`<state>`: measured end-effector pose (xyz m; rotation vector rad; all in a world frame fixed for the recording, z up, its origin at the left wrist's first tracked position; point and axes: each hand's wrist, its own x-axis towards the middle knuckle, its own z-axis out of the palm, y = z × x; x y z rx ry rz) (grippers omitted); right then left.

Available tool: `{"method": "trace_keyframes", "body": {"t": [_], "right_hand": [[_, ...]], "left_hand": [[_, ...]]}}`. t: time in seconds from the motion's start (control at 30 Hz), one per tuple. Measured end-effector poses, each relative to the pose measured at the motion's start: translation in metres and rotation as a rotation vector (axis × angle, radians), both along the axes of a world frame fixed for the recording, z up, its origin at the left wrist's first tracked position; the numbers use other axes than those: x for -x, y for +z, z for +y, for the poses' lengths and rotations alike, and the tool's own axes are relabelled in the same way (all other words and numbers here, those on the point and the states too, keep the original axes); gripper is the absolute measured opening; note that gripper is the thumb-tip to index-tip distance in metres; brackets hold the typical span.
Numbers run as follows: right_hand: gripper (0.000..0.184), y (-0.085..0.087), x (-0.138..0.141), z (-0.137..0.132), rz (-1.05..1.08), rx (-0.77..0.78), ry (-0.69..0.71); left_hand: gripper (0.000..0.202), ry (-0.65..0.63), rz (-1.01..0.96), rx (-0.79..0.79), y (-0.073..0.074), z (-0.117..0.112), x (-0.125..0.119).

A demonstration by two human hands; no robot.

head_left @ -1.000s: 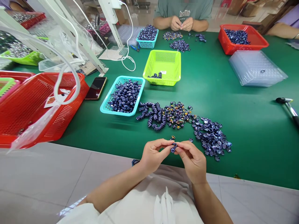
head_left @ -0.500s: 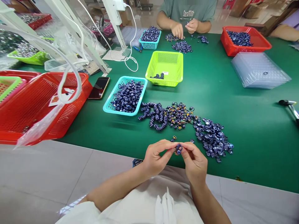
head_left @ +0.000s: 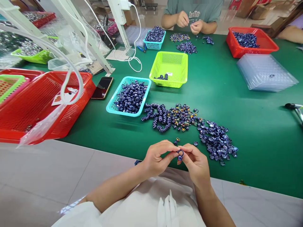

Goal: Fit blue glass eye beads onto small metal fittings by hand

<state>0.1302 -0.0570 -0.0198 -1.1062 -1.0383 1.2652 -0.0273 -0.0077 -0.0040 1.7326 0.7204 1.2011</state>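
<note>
Between my fingertips is a small dark-blue metal ring piece [head_left: 180, 155] with a round knob at its lower end. My left hand [head_left: 159, 158] pinches it from the left, and my right hand [head_left: 196, 163] pinches it from the right. Just beyond my fingers lie one loose ring piece [head_left: 177, 140] with a yellow part and a single round disc [head_left: 195, 143]. Farther off are a coiled row of dark-blue pieces [head_left: 163, 118], a pile of ring pieces with coloured bits [head_left: 183, 118], and a heap of shiny blue discs [head_left: 217, 142].
A light-blue basket [head_left: 111, 108] full of blue pieces stands left, with a lime basket [head_left: 182, 82] behind it. A phone [head_left: 102, 88] lies beside a large red basket [head_left: 78, 116]. Clear trays [head_left: 266, 71] and a red bin [head_left: 270, 47] are right. Opposite, a co-worker [head_left: 193, 15] handles small pieces.
The ring piece between my fingers has turned, so its loop shows more openly. The view has shifted slightly. The co-worker's hands have lifted away from the pile.
</note>
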Motion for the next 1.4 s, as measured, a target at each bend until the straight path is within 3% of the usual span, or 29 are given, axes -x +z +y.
{"method": "trace_keyframes", "body": {"t": [0.17,0.23,0.33,0.43,0.57,0.7,0.8,1.0,1.17,1.3,1.4], "right_hand": [[0.02,-0.004,-0.011,-0.001,-0.104,0.009,0.092],[0.026,-0.002,-0.019,0.0,-0.214,-0.014,0.181],[0.031,0.003,-0.027,0.002,-0.354,-0.105,0.275],[0.03,0.005,-0.027,0.004,-0.374,-0.17,0.283],[0.027,0.0,-0.019,0.002,-0.358,-0.233,0.204],[0.018,-0.004,-0.009,-0.003,-0.426,-0.299,0.111],[0.014,-0.006,-0.004,-0.007,-0.523,-0.346,0.031],[0.014,-0.011,0.003,-0.01,-0.59,-0.391,-0.086],[0.015,-0.012,0.001,-0.008,-0.597,-0.378,-0.046],[0.019,-0.011,-0.003,0.0,-0.647,-0.346,0.012],[0.023,-0.01,0.0,0.008,-0.697,-0.366,0.014]], "left_hand": [[0.011,-0.048,-0.007,0.187,-0.002,0.002,0.006],[0.007,-0.11,-0.011,0.405,0.0,0.004,0.008],[0.018,-0.219,-0.069,0.809,0.004,0.008,0.01],[0.028,-0.225,-0.108,0.97,0.007,0.011,0.01],[0.041,-0.142,-0.019,0.779,0.004,0.013,0.012],[0.067,-0.236,0.021,0.477,-0.006,0.011,0.011],[0.055,-0.284,0.017,0.382,-0.013,0.007,0.008],[0.048,-0.299,-0.025,0.386,-0.018,0.004,0.005],[0.049,-0.268,0.043,0.354,-0.013,0.004,0.008],[0.05,-0.123,0.181,0.153,-0.005,0.003,0.013],[0.031,-0.017,0.261,-0.061,0.0,0.002,0.018]]}}
